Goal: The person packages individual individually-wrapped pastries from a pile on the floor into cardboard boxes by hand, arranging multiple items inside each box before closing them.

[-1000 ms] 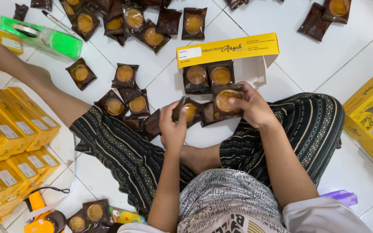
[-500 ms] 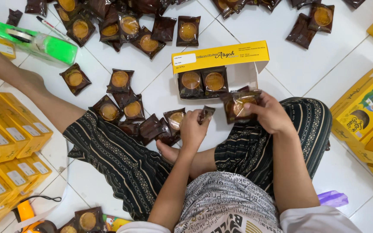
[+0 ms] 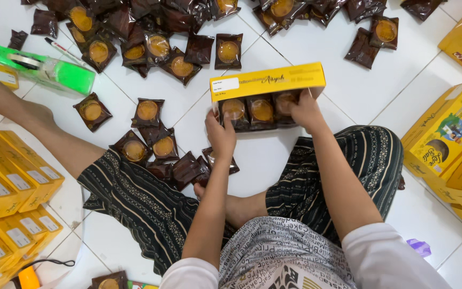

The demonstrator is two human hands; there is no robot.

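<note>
Both hands (image 3: pixel 221 135) (image 3: pixel 306 111) gripping open box (image 3: pixel 267 83) ends

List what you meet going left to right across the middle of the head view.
Stacked yellow boxes → loose brown packet → left hand → open yellow box → right hand → yellow cartons.

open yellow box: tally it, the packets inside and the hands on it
open yellow box: 1
dark packets inside: 3
hands on it, left hand and right hand: 2
total: 6
</note>
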